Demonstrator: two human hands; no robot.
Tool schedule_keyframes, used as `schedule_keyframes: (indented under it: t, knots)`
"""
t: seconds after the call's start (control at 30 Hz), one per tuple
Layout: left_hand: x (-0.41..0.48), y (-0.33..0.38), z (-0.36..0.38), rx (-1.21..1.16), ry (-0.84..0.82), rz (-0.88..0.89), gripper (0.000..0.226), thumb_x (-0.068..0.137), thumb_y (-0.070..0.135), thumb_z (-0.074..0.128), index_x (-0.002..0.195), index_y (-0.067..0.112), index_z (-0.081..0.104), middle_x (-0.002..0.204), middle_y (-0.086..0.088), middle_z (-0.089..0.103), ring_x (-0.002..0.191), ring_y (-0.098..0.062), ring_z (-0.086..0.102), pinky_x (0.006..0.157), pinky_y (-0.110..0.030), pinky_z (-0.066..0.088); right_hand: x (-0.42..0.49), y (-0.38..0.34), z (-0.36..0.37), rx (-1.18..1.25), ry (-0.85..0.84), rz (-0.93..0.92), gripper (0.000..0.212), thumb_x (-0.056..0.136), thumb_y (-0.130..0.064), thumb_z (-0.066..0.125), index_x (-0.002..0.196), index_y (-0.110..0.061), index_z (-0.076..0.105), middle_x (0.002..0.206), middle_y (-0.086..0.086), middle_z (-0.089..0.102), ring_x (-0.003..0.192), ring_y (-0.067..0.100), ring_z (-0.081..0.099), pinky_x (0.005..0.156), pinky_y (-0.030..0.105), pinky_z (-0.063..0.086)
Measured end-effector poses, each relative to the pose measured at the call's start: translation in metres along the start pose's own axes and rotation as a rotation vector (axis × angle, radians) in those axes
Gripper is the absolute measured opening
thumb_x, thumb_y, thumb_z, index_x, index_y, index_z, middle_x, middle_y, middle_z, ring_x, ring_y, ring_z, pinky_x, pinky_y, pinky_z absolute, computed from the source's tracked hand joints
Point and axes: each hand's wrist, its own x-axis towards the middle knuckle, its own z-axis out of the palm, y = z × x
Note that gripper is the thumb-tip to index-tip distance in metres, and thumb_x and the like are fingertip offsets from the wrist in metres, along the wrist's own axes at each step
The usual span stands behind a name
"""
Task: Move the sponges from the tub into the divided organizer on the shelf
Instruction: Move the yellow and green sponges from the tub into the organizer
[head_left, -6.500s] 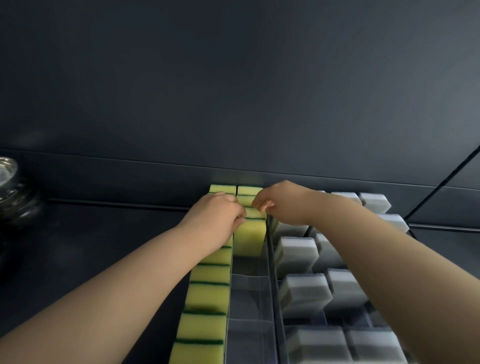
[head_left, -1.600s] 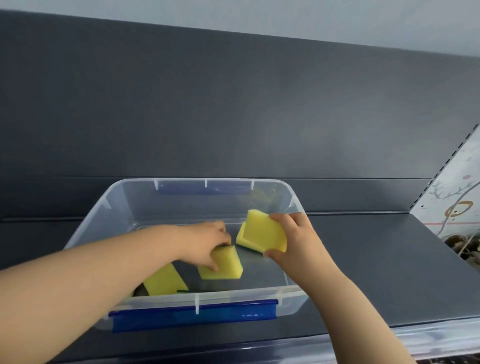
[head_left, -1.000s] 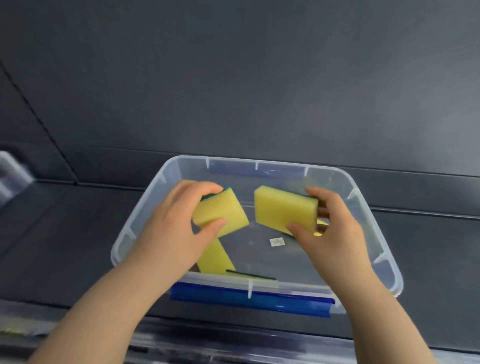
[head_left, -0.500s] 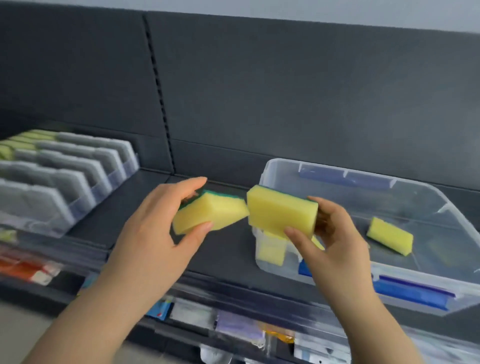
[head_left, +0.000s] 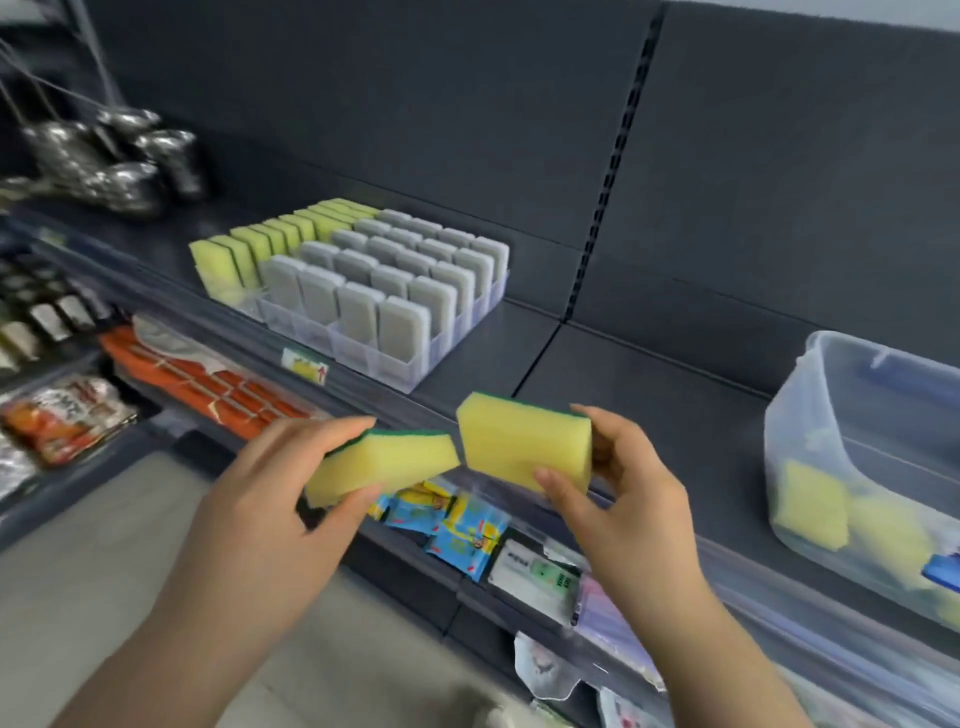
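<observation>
Head view. Held in mid-air, in front of and right of the divided organizer (head_left: 387, 364): two yellow sponges with green scouring backs, near corners almost touching. Left sponge (head_left: 384, 462), tilted, pinched by thumb and fingers (head_left: 332, 428) of the left hand (head_left: 270, 499). Right sponge (head_left: 519, 441), gripped likewise in the right hand (head_left: 623, 499). Far right of the organizer, on the same shelf (head_left: 623, 395): clear tub (head_left: 810, 415) with more yellow sponges (head_left: 810, 504). Inside the organizer, upright rows of yellow-green sponges (head_left: 223, 265) and grey sponges (head_left: 400, 322).

The shelf tag (head_left: 304, 367) and packets (head_left: 452, 525) bear only unreadable blur.
</observation>
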Motion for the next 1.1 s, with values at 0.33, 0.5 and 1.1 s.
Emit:
schedule_keyframes:
  t: [0.33, 0.5, 1.1]
  knots:
    - [0.044, -0.088, -0.022, -0.036, 0.013, -0.150, 0.054, 0.070, 0.020, 0.076, 0.107, 0.047, 0.049, 0.115, 0.031, 0.046, 0.099, 0.022, 0.041, 0.074, 0.000, 0.035, 0.088, -0.023, 0.075, 0.019, -0.034, -0.067, 0.048, 0.069, -0.027, 0.076, 0.102, -0.053, 0.050, 0.102, -0.030, 0.060, 0.092, -0.006, 0.059, 0.077, 0.004, 0.044]
    - [0.118, -0.147, -0.032, 0.031, -0.032, -0.112, 0.043, 0.071, 0.044, 0.061, 0.105, 0.064, 0.041, 0.115, 0.034, 0.044, 0.099, 0.017, 0.044, 0.061, -0.012, 0.038, 0.165, -0.027, 0.117, 0.083, 0.027, -0.050, 0.046, 0.065, -0.040, 0.072, 0.107, -0.044, 0.054, 0.099, -0.025, 0.063, 0.091, -0.003, 0.061, 0.078, 0.010, 0.048]
    - [0.299, -0.355, -0.031, -0.111, 0.013, -0.103, 0.039, 0.069, 0.052, 0.057, 0.106, 0.059, 0.046, 0.108, 0.034, 0.053, 0.096, 0.011, 0.051, 0.071, -0.018, 0.040, 0.325, -0.041, 0.270, -0.049, 0.049, 0.054, 0.053, 0.071, -0.029, 0.072, 0.119, -0.038, 0.052, 0.101, -0.019, 0.065, 0.094, -0.004, 0.061, 0.080, 0.012, 0.049]
